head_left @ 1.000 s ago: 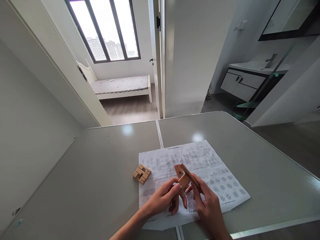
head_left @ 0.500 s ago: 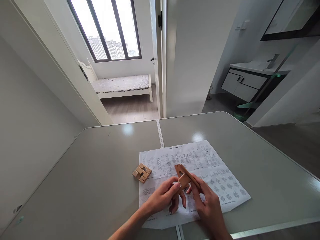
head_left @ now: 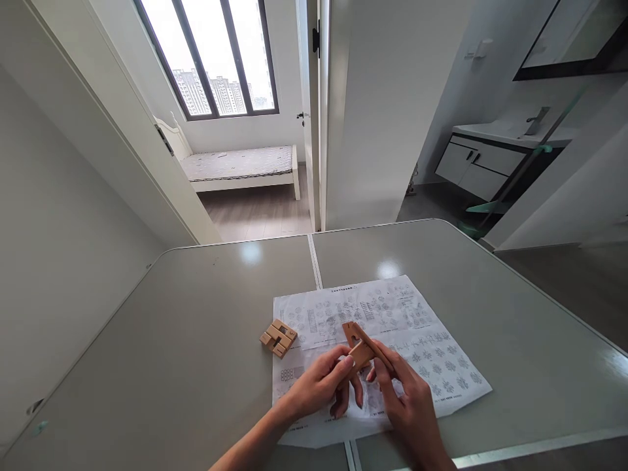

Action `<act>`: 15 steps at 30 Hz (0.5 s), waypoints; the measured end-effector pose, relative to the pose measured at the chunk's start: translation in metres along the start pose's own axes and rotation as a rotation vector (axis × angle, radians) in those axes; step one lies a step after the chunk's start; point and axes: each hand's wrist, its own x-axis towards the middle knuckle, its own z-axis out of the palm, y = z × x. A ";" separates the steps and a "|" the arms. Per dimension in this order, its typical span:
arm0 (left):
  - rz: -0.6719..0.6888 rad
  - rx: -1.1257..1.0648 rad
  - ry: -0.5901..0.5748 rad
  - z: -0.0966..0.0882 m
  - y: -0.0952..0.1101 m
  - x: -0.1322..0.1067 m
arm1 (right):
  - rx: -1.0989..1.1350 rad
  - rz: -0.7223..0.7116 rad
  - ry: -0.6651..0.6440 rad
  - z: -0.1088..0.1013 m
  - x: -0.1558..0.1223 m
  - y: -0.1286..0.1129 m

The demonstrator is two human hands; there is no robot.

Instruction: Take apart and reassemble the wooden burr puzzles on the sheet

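Observation:
Thin wooden puzzle pieces [head_left: 362, 354] are joined at an angle between my two hands, above a printed sheet. My left hand [head_left: 330, 379] pinches the flat piece on the left with thumb and forefinger, its other fingers hanging loosely below. My right hand [head_left: 403, 386] grips the long slanted piece from the right. Behind that one, a piece with a rounded notch sticks up. My fingers hide the lower parts. Left of my hands, a small cluster of wooden pieces [head_left: 279, 338] lies partly over the sheet's left edge.
The creased paper sheet [head_left: 417, 327], printed with rows of small diagrams, lies across the seam of the grey table [head_left: 196, 347]. Beyond the table's far edge are a doorway with a bed [head_left: 240, 165] and, to the right, a sink cabinet [head_left: 483, 163].
Almost nothing differs. Both hands keep their grip on the joined pieces, and the loose fingers of my left hand have shifted very slightly.

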 end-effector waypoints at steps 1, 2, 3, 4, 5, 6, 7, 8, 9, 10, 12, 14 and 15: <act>-0.001 -0.001 0.002 0.000 0.000 0.000 | -0.001 -0.001 -0.002 0.000 0.000 0.000; -0.004 -0.001 0.005 0.001 0.000 0.000 | -0.005 -0.004 -0.007 0.000 0.000 0.000; -0.006 0.000 0.009 0.001 0.001 0.000 | -0.009 -0.010 -0.012 0.000 0.000 0.000; -0.009 -0.001 0.014 0.001 0.001 0.000 | -0.012 -0.017 -0.019 0.000 0.000 0.000; -0.011 -0.004 0.017 0.001 0.001 0.000 | -0.015 -0.025 -0.024 0.001 0.000 0.000; -0.012 -0.007 0.019 0.001 0.001 0.000 | -0.019 -0.031 -0.026 0.001 -0.001 0.001; -0.012 -0.009 0.019 0.001 0.001 0.001 | -0.025 -0.034 -0.024 0.001 -0.001 0.001; -0.011 -0.009 0.016 0.001 0.001 0.001 | -0.032 -0.036 -0.020 0.001 -0.001 0.001; -0.010 -0.005 0.013 0.001 0.001 0.001 | -0.040 -0.035 -0.015 0.001 -0.001 0.002; -0.008 0.002 0.011 0.001 0.000 0.001 | -0.048 -0.033 -0.011 0.001 -0.001 0.002; -0.006 0.012 0.010 0.000 0.000 0.000 | -0.052 -0.031 -0.007 0.000 -0.001 0.002; -0.005 0.016 0.010 0.000 0.001 0.000 | -0.042 -0.021 -0.011 0.000 -0.002 0.002; -0.003 0.017 0.009 0.000 0.001 0.000 | -0.035 -0.013 -0.014 0.000 -0.002 0.002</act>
